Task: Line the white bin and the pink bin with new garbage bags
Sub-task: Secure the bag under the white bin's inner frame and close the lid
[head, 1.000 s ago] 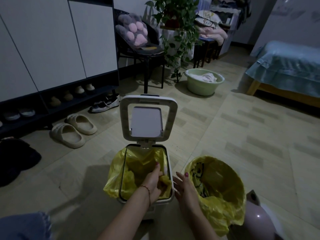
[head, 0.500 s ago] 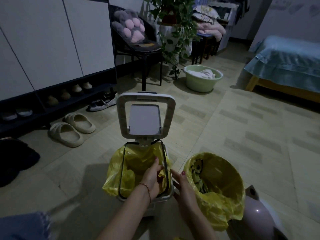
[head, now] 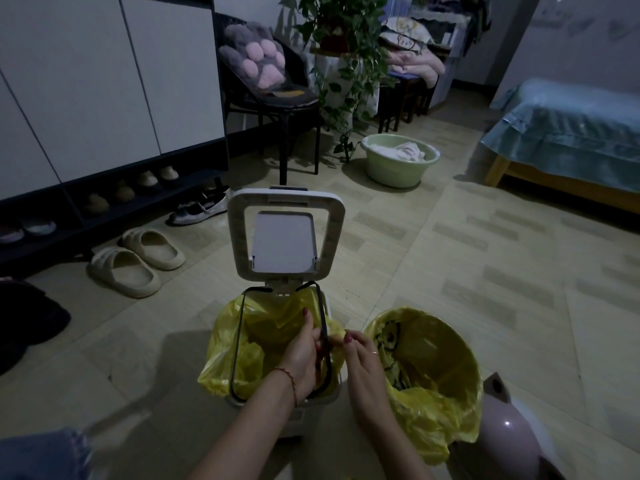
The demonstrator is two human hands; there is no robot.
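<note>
The white bin [head: 298,415] stands on the floor in front of me with its lid [head: 286,233] swung up. A yellow bag [head: 228,355] hangs in it, folded over the rim under a black wire frame [head: 238,341] that is tilted up. My left hand [head: 303,355] grips the frame's right side. My right hand [head: 363,372] pinches the yellow bag's edge just right of that bar. To the right, a second yellow bag [head: 436,372] lines the round bin. The pink lid [head: 509,438] lies beside it at the lower right.
Beige slippers [head: 138,261] and a shoe rack [head: 114,195] lie to the left. A black chair [head: 273,98] with a paw cushion, a plant [head: 343,46] and a green basin [head: 400,161] stand behind the bins. A bed [head: 568,133] is at the far right.
The black wire frame has come up off the white bin's rim, lifted by my left hand. My right hand has closed in on the bag's edge at the right side.
</note>
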